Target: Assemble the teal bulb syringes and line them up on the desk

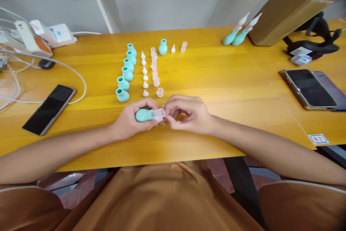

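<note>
the left hand [129, 120] has its grip closed around a teal bulb [142, 115] lying sideways just above the counter [216, 79], steadying it so the right hand [189, 114] can pinch the clear cap [159, 114] at its neck. spare parts sit in rows beyond.

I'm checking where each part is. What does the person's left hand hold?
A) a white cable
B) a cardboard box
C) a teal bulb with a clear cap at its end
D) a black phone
C: the left hand grips the teal bulb, while the right hand pinches its clear cap.
</note>
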Demonstrator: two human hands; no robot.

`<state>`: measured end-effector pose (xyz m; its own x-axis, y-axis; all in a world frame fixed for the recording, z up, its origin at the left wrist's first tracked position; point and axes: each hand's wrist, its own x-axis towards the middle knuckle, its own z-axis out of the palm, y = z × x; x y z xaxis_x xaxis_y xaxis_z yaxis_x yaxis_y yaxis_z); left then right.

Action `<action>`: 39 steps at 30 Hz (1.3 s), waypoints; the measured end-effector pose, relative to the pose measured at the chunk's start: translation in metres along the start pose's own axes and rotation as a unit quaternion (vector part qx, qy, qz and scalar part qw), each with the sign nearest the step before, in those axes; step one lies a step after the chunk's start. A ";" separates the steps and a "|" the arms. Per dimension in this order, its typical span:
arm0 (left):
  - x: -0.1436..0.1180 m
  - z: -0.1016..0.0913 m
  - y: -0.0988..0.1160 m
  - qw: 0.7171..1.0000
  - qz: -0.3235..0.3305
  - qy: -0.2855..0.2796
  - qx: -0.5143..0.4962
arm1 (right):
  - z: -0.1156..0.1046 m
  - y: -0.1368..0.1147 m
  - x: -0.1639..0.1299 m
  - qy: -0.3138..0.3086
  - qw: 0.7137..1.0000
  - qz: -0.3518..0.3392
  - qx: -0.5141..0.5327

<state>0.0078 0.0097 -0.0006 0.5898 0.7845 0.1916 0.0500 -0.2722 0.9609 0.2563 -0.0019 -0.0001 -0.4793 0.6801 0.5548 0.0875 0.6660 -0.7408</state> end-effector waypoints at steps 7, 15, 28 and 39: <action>0.000 0.000 -0.001 0.998 0.008 0.059 0.029 | -0.022 0.006 0.007 -0.113 0.986 0.061 -0.107; -0.001 0.001 0.002 0.996 0.035 0.051 0.059 | -0.017 0.012 0.000 -0.156 0.964 0.039 -0.210; -0.003 0.002 0.004 0.990 0.068 0.029 0.122 | 0.000 0.004 0.001 -0.072 0.974 0.168 0.137; -0.008 0.002 0.003 0.990 0.100 0.029 0.095 | -0.004 -0.003 0.004 -0.079 0.993 0.070 0.046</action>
<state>0.0047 0.0020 0.0007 0.5559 0.7334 0.3913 0.0901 -0.5211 0.8487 0.2576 0.0002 0.0060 -0.5990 0.7035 0.3825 0.0866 0.5318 -0.8424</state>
